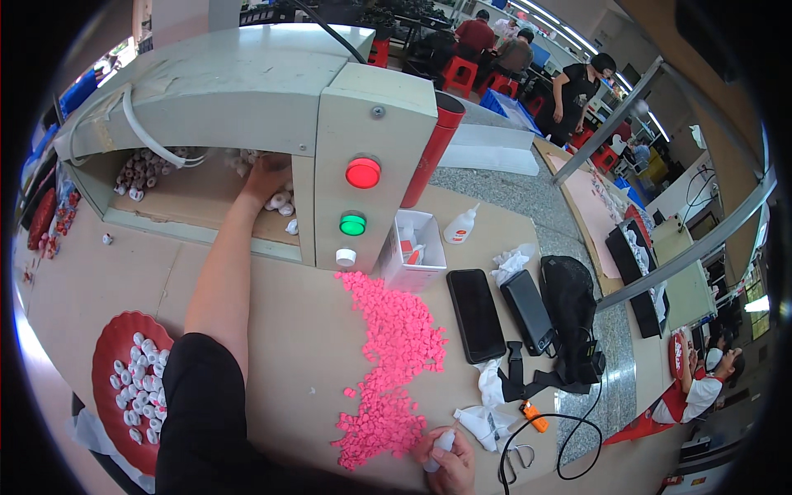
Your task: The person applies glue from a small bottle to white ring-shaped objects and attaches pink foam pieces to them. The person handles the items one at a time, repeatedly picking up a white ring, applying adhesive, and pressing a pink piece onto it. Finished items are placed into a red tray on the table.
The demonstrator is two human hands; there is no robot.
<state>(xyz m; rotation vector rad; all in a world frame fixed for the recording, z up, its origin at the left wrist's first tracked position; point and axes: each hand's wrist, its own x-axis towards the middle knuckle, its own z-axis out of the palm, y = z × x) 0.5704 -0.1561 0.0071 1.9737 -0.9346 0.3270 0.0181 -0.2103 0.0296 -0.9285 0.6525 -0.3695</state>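
Cabinet [247, 115] of cream panels, open-fronted, upper left of the frame, admits the left hand [269, 177] among small round white pieces [282, 200]; its fingertips are hidden, so whether it pinches one cannot be told. At lower centre, the right hand [456, 466] curls around a small whitish squeeze bottle [441, 448], just beside small bright-pink pieces [404, 330] heaped on the beige tabletop [289, 330]. Too firm a squeeze could drip liquid on the heap; a careless wrist could scatter the white pieces.
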